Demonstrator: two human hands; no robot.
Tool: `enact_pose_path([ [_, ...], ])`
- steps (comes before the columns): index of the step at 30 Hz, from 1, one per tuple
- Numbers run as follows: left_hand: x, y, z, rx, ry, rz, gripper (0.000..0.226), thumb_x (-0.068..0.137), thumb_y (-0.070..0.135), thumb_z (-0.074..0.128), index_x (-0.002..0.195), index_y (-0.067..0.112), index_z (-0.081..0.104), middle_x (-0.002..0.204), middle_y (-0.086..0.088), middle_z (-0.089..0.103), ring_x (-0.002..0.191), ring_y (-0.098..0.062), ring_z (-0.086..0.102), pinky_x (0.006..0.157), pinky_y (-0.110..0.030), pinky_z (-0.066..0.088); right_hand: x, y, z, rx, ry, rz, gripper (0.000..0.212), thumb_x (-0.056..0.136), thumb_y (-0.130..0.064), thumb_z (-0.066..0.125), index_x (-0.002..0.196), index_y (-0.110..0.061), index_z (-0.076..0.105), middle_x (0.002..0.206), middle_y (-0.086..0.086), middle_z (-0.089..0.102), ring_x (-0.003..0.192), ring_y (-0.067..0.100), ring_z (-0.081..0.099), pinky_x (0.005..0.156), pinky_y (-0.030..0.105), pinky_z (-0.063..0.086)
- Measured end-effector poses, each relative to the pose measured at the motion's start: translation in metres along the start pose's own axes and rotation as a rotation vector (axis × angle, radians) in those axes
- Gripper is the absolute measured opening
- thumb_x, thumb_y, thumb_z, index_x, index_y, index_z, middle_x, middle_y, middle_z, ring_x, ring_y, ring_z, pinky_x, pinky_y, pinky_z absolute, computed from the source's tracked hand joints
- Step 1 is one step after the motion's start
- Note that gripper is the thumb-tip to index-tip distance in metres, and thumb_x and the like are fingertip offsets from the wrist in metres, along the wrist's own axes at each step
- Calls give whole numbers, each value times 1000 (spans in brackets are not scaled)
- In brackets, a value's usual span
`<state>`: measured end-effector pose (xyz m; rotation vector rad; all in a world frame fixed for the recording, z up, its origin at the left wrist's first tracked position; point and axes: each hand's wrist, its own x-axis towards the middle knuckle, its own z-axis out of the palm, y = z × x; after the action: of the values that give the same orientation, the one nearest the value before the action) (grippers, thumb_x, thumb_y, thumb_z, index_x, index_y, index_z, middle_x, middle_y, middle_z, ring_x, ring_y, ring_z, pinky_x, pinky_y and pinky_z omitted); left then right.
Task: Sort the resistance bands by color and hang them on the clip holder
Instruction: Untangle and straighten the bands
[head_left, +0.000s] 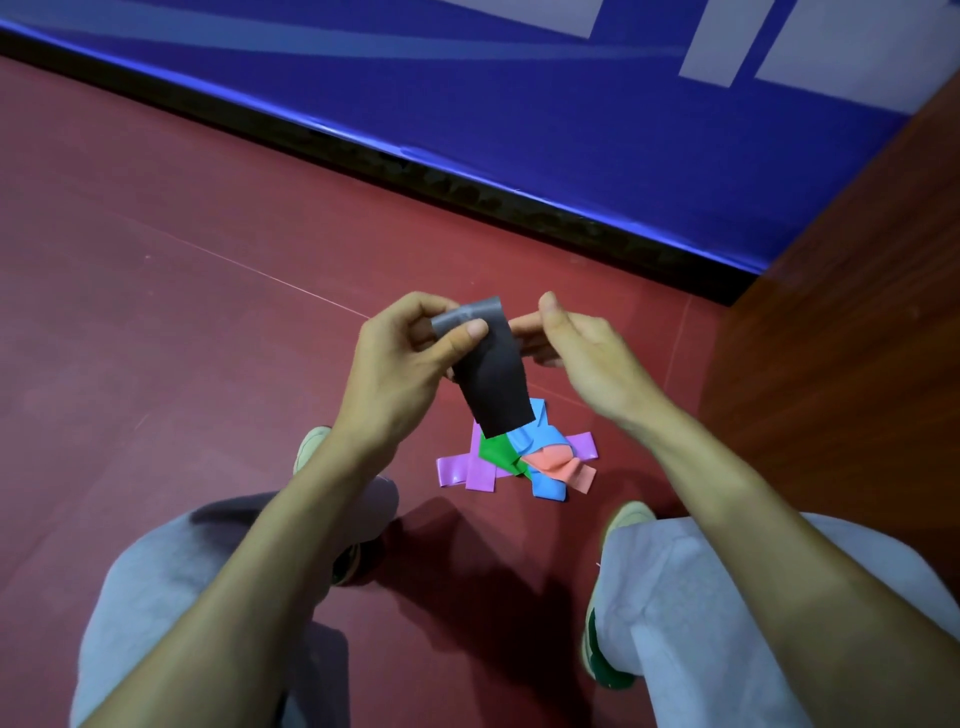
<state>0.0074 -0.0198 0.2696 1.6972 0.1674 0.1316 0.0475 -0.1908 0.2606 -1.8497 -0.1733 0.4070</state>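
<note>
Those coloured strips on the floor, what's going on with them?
A person crouching on a red floor is sorting stretchy resistance bands. The left hand pinches the top of a black band, which hangs down, while the right hand is at its upper edge beside it. Below, a small pile of purple, green, blue and salmon bands lies between the feet. No clip holder is in view.

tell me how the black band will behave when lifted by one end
Probably floppy: the black band folds over the left hand fingers and its lower end hangs limp. Likely light, since a thumb-and-finger pinch holds it. Its sheen suggests it may be slightly slick.
</note>
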Motion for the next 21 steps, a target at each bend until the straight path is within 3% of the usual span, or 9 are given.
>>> enact_pose_path([
  [3, 1, 4, -3, -158, 58, -45, 4, 86, 10, 67, 88, 13, 64, 67, 8, 68, 62, -7, 62, 57, -21, 51, 2, 6, 2, -25, -53, 54, 56, 99, -55, 28, 76, -29, 73, 79, -15, 73, 85, -2, 67, 83, 18, 48],
  [5, 2, 6, -6, -258, 99, -90, 4, 89, 12, 64, 92, 12, 65, 70, 5, 68, 65, -9, 62, 59, -21, 51, 4, 11, 7, -100, -105, 99, 75, 79, -82, 26, 85, -25, 74, 93, -3, 74, 96, 17, 67, 96, 39, 48],
  [7, 5, 7, -9, -338, 145, -131, 7, 90, 14, 62, 96, 11, 66, 74, 0, 67, 70, -14, 59, 64, -24, 51, 4, 14, 9, -80, -169, 96, 90, 69, -90, 30, 94, -13, 68, 95, 10, 71, 88, 26, 64, 94, 46, 47],
  [10, 7, 6, -14, -380, 199, -158, 11, 91, 16, 62, 99, 9, 66, 85, -12, 61, 81, -24, 54, 69, -29, 50, 0, 14, 10, -35, -233, -9, 70, 79, -69, 49, 92, -1, 62, 78, 12, 55, 76, 15, 47, 76, 37, 40],
  [12, 8, 6, -16, -377, 225, -157, 14, 91, 17, 62, 102, 7, 66, 86, -10, 63, 80, -22, 58, 66, -27, 53, -1, 15, 9, -29, -245, -52, 44, 86, -43, 63, 95, 0, 63, 83, 21, 60, 80, 13, 50, 76, 34, 42],
  [14, 8, 7, -18, -360, 243, -144, 17, 92, 19, 62, 103, 6, 66, 84, -5, 68, 75, -16, 64, 63, -25, 54, -2, 14, 9, 26, -225, -39, 13, 89, -14, 66, 97, -4, 67, 89, 15, 69, 82, 13, 59, 76, 26, 49],
  [17, 8, 9, -19, -330, 258, -117, 14, 92, 19, 62, 99, 9, 66, 74, 4, 68, 65, -8, 64, 57, -20, 51, -4, 13, 12, 52, -191, -16, 11, 87, -2, 65, 98, -3, 67, 90, 11, 69, 80, 16, 61, 72, 21, 50],
  [21, 6, 9, -17, -307, 247, -100, 12, 92, 21, 61, 97, 12, 66, 76, 4, 68, 70, -9, 65, 60, -20, 52, -2, 16, 16, 27, -136, 9, 11, 85, -1, 67, 96, -1, 66, 88, 11, 68, 79, 18, 61, 76, 31, 51],
])
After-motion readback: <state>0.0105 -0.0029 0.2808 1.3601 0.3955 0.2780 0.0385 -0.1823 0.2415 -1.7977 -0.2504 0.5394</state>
